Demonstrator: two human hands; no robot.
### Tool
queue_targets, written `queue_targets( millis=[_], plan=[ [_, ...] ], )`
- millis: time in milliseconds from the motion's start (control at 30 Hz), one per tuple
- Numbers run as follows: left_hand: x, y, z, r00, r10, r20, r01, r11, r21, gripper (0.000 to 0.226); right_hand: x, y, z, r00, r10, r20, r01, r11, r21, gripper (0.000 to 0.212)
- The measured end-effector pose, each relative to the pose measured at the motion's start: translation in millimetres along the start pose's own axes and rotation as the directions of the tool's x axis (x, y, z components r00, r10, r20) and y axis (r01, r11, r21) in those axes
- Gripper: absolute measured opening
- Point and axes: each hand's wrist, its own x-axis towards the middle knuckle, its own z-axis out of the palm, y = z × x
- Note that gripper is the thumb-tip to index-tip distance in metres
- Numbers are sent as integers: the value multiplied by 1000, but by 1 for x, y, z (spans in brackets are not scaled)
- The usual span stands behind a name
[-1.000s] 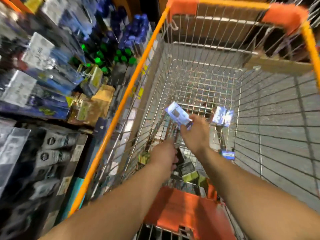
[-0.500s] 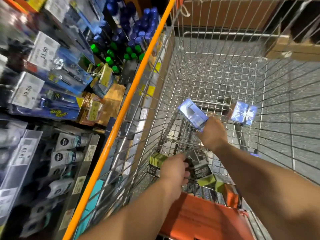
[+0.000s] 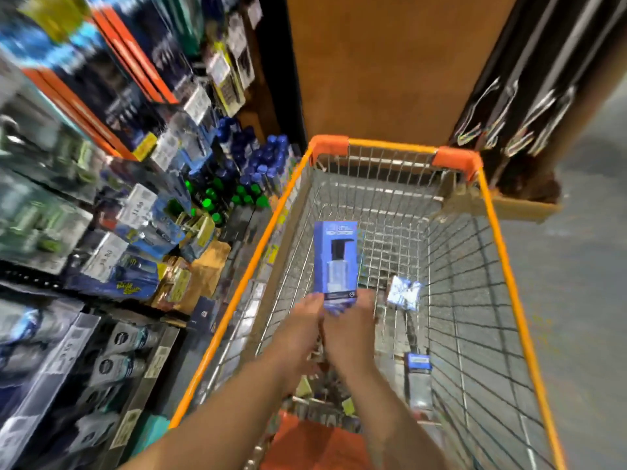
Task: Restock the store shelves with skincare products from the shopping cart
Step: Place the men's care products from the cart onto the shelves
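Observation:
A tall blue skincare box [image 3: 336, 259] with a clear window stands upright over the wire shopping cart [image 3: 502, 252]. My left hand [image 3: 303, 320] and my right hand [image 3: 351, 322] both grip its bottom end, side by side. Another blue and white box [image 3: 403, 293] lies on the cart floor to the right, with a small blue pack [image 3: 419, 362] nearer me. Several dark and green boxes [image 3: 325, 398] sit in the cart's near end, partly hidden by my forearms. The store shelves [image 3: 101, 252] run along the left, full of packs.
Blue and green capped bottles [image 3: 244, 178] crowd the shelf beside the cart's far left corner. A brown panel [image 3: 383, 66] and a cardboard box [image 3: 529, 205] stand past the cart's far end. Grey floor lies to the right. The cart's orange seat flap [image 3: 315, 446] is at the bottom.
The blue box has risen out of the cart and turned upright. My left hand came up from the boxes below and joined my right hand on it. The view tilted up.

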Motion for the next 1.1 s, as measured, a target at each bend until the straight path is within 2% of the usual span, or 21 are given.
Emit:
queue_targets(
  millis=[67, 200, 367, 533, 733, 900, 1100],
  plan=[
    [-25, 24, -6, 996, 87, -3, -87, 996, -21, 37, -15, -39, -10, 998, -55, 4, 55, 998, 13, 36],
    [-77, 63, -18, 952, 303, -51, -304, 952, -16, 31, -49, -113, -37, 988, -134, 74, 130, 990, 62, 45],
    [-131, 99, -23, 921, 390, -19, -389, 913, -122, 23, -79, -171, -58, 968, -247, 48, 243, 967, 77, 55],
    [-188, 132, -29, 842, 540, -1, -531, 827, -183, 17, -98, -214, -75, 923, -383, 38, 381, 923, 59, 61],
    [-240, 157, -45, 793, 609, -4, -590, 767, -251, 19, -119, -254, -90, 854, -511, 101, 498, 857, 131, 64],
    [-275, 164, -62, 738, 674, -32, -664, 717, -213, 18, -131, -288, -96, 831, -537, 146, 485, 828, 283, 30],
    [-315, 165, -95, 651, 754, -89, -755, 631, -179, 23, -149, -324, -82, 776, -586, 234, 497, 796, 346, 53]
  ],
)
